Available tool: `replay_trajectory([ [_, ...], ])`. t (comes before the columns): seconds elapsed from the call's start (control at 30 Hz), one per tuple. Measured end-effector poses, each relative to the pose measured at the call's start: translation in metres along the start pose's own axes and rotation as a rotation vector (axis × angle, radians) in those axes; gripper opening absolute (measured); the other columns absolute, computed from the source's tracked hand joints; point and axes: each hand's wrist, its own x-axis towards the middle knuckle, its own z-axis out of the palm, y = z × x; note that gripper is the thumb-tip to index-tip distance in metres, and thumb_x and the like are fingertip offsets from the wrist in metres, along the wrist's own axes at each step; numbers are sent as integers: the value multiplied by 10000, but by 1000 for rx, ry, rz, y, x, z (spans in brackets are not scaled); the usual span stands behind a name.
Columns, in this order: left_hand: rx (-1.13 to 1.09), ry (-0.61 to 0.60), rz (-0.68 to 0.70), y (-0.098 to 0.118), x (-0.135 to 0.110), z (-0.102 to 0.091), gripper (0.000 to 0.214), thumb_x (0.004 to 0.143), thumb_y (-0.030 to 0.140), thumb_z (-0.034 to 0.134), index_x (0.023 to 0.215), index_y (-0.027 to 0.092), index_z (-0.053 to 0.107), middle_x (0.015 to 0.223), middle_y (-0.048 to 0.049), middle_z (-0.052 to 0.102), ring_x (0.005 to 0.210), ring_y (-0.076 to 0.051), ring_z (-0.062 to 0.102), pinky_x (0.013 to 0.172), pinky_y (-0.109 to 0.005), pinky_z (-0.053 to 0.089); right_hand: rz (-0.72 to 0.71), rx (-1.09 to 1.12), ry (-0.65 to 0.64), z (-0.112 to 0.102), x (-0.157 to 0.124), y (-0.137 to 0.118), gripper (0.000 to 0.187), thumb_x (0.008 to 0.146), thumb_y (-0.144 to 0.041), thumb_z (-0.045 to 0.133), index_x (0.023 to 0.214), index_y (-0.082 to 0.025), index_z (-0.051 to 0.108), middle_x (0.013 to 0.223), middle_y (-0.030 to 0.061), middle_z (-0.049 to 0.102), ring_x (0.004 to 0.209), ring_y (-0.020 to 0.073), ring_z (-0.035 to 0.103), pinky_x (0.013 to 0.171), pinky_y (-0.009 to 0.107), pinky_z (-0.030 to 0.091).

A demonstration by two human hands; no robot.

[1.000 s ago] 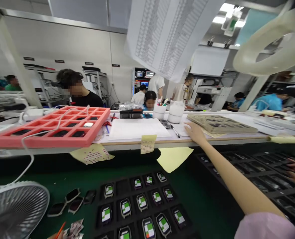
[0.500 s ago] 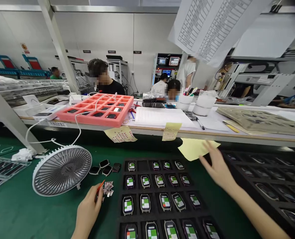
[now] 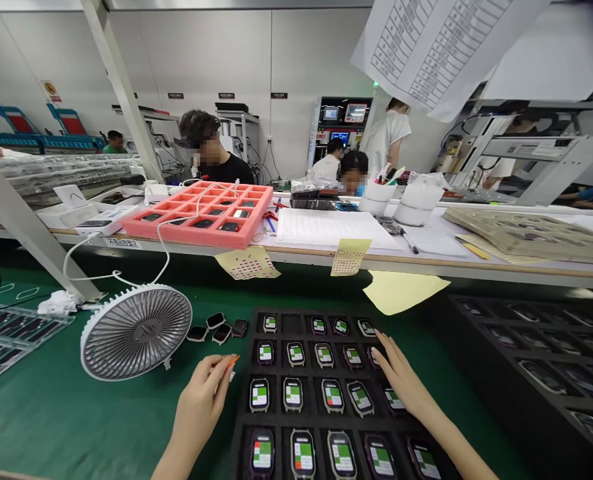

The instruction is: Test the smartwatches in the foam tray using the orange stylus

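Note:
A black tray [image 3: 281,420] of several smartwatch bodies with green-and-white stickers lies on the green mat in front of me. My left hand [image 3: 201,403] hovers at the tray's left edge, its fingers pinched on a thin orange stick [image 3: 231,361]. My right hand [image 3: 399,380] rests on the tray's right side with fingers stretched out and apart, touching a watch body [image 3: 374,357] in the second row. Three loose dark watch bodies [image 3: 219,329] lie on the mat just left of the tray's top corner.
A small white fan [image 3: 135,331] stands tilted at the left, its cable running up to the shelf. The shelf carries a pink foam tray [image 3: 196,233], papers, cups and a beige tray [image 3: 531,235]. More black trays [image 3: 536,347] sit at right. Other people work behind.
My view dropped from the shelf to the mat. My right hand came back from the shelf down onto the tray's right side. My left hand with the orange stick moved up beside the tray.

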Motion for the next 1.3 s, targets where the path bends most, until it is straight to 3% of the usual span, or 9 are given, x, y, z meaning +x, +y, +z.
replay_trajectory([
  [0.07,36,83,131,12,7,-3,265,938,241,400,1104,200,603,849,-64,592,726,-169,594,607,-248,460,-60,-19,25,-2,-11,-11,584,889,-529,338,1397,-241,350,1457,124,353,1369,326,241,1048,571,313],
  [0.17,9,132,379,40,20,-6,269,909,131,447,1129,210,581,656,1,522,598,-132,513,581,-261,407,-349,-27,3,-3,-29,-46,477,891,-414,429,1356,-313,400,1363,89,476,1293,298,390,1041,537,338],
  [0.27,-131,20,645,74,32,-3,267,916,87,401,1114,167,562,630,12,517,550,-112,479,573,-269,403,-601,88,-218,-1,-43,-90,543,889,-266,461,1402,-340,299,1010,41,679,929,209,644,814,371,528],
  [0.33,-185,-67,747,93,37,1,258,925,85,375,1099,140,558,648,0,532,569,-118,500,589,-281,422,-776,160,-373,3,-46,-113,543,860,-194,478,1374,-318,355,906,16,702,799,178,662,733,307,534],
  [0.43,-243,-116,771,106,43,9,253,919,69,362,1049,140,567,654,-11,550,589,-125,519,535,-260,407,-915,212,-330,13,-40,-128,332,813,-149,457,1103,-235,594,824,41,706,723,185,652,658,294,519],
  [0.57,-348,-166,670,92,58,22,273,938,157,383,1174,197,514,843,-47,635,753,-149,590,641,-256,478,-874,130,-199,24,-16,-123,161,854,-194,430,794,-206,579,703,45,657,639,184,616,582,278,477],
  [0.67,-294,-272,343,68,76,37,360,953,287,369,1290,170,412,1125,-117,587,1039,-201,558,855,-313,485,-720,-71,-64,27,11,-115,253,940,-255,348,759,-203,518,683,49,605,626,189,592,590,278,443],
  [0.83,111,-542,-131,35,98,72,388,955,304,331,1269,93,420,1105,-177,601,1071,-289,547,825,-355,475,-449,-367,-28,34,51,-108,184,951,-242,341,859,-179,487,746,65,574,655,199,578,572,258,377],
  [1.3,-34,-719,-335,12,119,101,398,931,376,310,1133,81,483,1087,-202,644,1024,-312,596,777,-335,436,-232,-373,-160,51,72,-117,144,871,-85,403,989,-101,484,857,169,614,799,248,590,588,268,350],
])
